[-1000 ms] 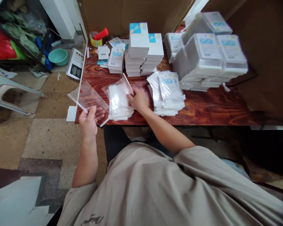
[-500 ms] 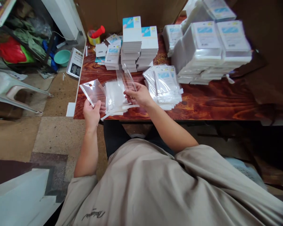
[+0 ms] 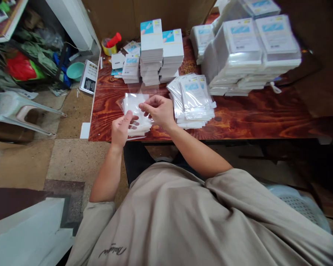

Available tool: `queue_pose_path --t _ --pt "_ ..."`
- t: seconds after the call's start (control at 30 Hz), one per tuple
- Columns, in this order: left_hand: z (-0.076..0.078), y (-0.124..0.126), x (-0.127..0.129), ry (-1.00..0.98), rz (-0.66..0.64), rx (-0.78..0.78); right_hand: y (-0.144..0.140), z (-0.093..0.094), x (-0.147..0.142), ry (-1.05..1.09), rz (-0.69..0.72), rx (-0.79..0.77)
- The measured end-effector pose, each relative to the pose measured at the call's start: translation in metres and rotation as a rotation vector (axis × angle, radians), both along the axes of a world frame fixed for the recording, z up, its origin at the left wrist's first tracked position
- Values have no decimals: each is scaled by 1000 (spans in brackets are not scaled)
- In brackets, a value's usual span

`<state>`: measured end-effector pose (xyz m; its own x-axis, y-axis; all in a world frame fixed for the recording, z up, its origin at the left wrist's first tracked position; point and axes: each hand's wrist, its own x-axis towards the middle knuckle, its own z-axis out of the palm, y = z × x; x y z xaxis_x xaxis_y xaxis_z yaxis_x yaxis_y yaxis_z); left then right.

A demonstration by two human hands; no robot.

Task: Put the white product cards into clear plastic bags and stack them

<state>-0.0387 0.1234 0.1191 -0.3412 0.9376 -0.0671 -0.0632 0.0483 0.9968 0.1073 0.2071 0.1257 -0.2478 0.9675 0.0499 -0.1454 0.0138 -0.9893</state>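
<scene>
My left hand [image 3: 122, 127] is at the near left of a pile of clear plastic bags [image 3: 135, 100], thumb raised and fingers curled round the edge of a clear bag that is hard to make out against the pile. Over the pile's right side, my right hand [image 3: 158, 111] pinches thumb against forefinger on thin clear film, apparently a bag; its outline is faint. Just right of that hand lies a loose stack of bagged cards [image 3: 192, 98] with blue and white print.
Behind the bags stand tall stacks of printed cards [image 3: 151, 40] and a shorter card stack [image 3: 131, 68]. Large piles of bagged cards [image 3: 241, 44] fill the back right. A yellow tape roll [image 3: 109, 48] with a red object, and a scale [image 3: 88, 77], are at the left.
My left hand has moved right and lowered its clear bag over the pile. My right hand has shifted slightly left, bringing both hands closer together. The view has shifted a little.
</scene>
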Motion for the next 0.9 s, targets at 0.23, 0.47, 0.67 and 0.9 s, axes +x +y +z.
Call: queue_pose_path --t 0.23,0.47,0.67,0.9 --pt "10 11 8 -121 -40 -15 -8 12 3 -9 71 -1" --pt "8 8 -3 -52 35 2 3 4 25 31 271 -127" --pt "9 6 1 -6 -21 -21 0 0 21 -29 176 -44" --pt "9 3 4 44 12 14 -2 1 22 31 195 -52"
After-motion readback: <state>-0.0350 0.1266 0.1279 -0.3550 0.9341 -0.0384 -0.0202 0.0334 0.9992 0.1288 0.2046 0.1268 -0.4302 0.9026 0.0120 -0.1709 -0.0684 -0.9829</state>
